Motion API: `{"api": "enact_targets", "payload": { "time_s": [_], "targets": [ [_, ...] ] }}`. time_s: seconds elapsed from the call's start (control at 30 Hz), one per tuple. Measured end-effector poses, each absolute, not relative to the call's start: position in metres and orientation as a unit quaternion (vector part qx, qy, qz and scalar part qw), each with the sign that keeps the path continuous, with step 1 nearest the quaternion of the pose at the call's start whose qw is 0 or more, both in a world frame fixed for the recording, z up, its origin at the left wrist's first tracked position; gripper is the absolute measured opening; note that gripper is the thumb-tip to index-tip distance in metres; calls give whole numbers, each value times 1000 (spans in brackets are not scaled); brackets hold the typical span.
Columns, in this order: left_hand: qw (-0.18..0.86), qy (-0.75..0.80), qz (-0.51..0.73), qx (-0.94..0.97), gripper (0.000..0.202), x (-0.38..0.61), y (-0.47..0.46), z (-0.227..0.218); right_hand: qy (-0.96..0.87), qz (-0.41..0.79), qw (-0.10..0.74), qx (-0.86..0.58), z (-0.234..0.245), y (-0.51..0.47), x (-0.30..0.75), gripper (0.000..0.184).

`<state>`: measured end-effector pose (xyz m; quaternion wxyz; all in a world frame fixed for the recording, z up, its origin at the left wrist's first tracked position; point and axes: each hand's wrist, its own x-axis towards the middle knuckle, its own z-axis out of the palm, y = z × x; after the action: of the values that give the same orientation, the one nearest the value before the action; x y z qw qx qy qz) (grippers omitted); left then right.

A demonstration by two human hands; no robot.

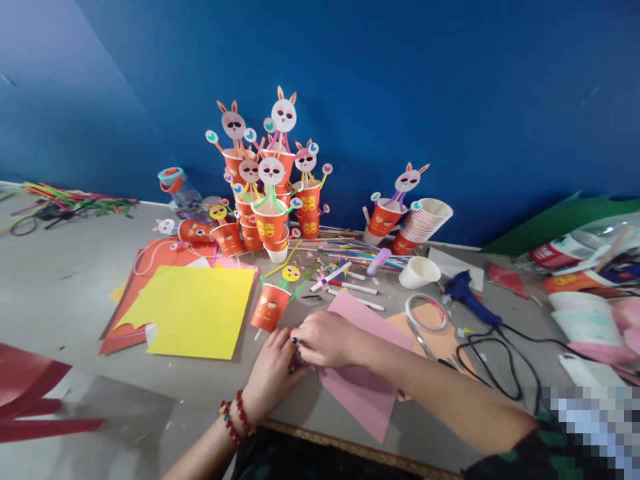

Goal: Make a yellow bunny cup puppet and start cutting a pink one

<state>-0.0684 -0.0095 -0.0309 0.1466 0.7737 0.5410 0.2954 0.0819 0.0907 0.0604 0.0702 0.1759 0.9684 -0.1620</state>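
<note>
Step, as judged: close finger work, both your hands together. Left hand (277, 365) lies low, fingers bent; right hand (324, 339) comes over it, fingertips bunched. Grip: fingers look drawn in, but what they hold, if anything, is hidden; cannot tell. Next move seems to call for a steady left and fine right-hand control. Red cup (269, 308): just beyond your left fingers, leaning, yellow face (291, 273) on top, green strips (297, 292) at the sides; contact unclear. Pink sheet (356, 400): under your right forearm.
</note>
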Motion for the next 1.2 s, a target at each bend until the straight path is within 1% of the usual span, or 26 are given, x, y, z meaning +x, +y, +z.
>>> {"api": "enact_targets", "payload": {
  "time_s": [0.23,0.5,0.57,0.87,1.0,1.1,1.2],
  "targets": [
    [145,540,291,776,20,-68,-9,-30,971,-171,49,163,58,91,85,11],
    [164,538,297,772,35,-67,-9,-27,967,-197,0,160,52,86,96,11],
    [166,539,300,770,36,-67,-9,-28,964,-209,-14,164,48,84,99,10],
    [178,539,297,768,30,-68,-9,-28,948,-262,-86,161,29,78,107,9],
    [191,543,299,761,31,-67,-9,-25,939,-281,-110,166,23,75,110,10],
    [194,548,289,761,33,-67,-9,-24,923,-307,-140,183,21,75,115,10],
    [187,553,282,762,39,-68,-9,-24,887,-328,-201,256,24,76,125,14]
  ]
}}
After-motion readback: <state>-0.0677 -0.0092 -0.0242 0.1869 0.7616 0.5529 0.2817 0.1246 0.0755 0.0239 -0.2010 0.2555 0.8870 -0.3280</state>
